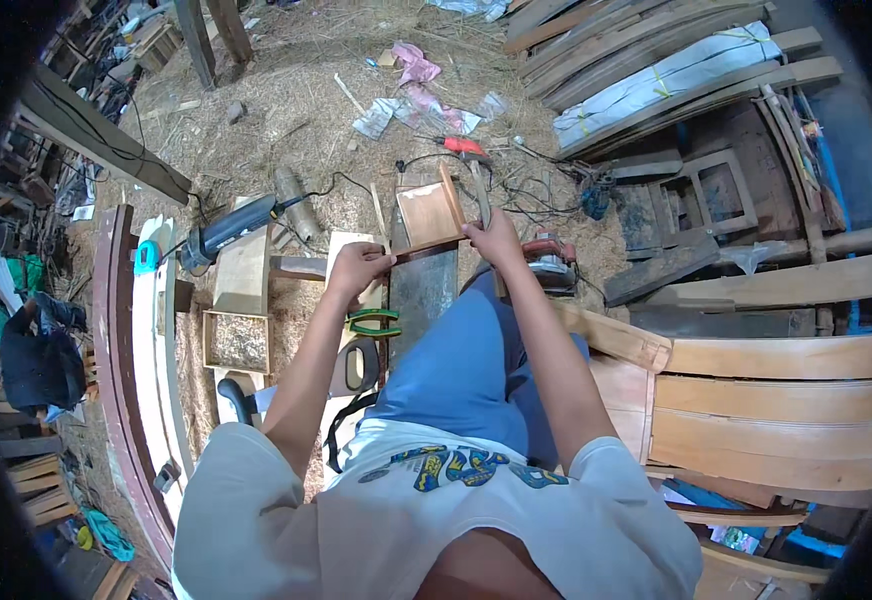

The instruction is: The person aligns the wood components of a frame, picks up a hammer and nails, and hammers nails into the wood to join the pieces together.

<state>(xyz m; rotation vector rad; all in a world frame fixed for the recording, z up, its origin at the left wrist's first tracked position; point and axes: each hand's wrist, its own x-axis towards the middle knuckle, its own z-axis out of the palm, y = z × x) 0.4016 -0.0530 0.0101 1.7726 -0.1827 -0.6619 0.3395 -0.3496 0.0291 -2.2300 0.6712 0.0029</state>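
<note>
The person's left hand (358, 268) had its fingers pinched on the near left corner of a wooden box (426, 214); the right hand (496, 240) had its fingers clamped at the near right corner, though whether they also gripped the stick (480, 190) there could not be told. The box was between the hands, at the far end of a dark board (424, 295). Green-handled pliers (373, 322) lay near the left forearm, just beyond a saw (358, 366).

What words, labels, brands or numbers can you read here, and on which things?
White shirt: blue-and-yellow chest print, not copied out here.
Teal tape measure: any marking too small to read.
Dark blue power tool: any marking too small to read.
Small wooden panel: no lettering visible.
</note>
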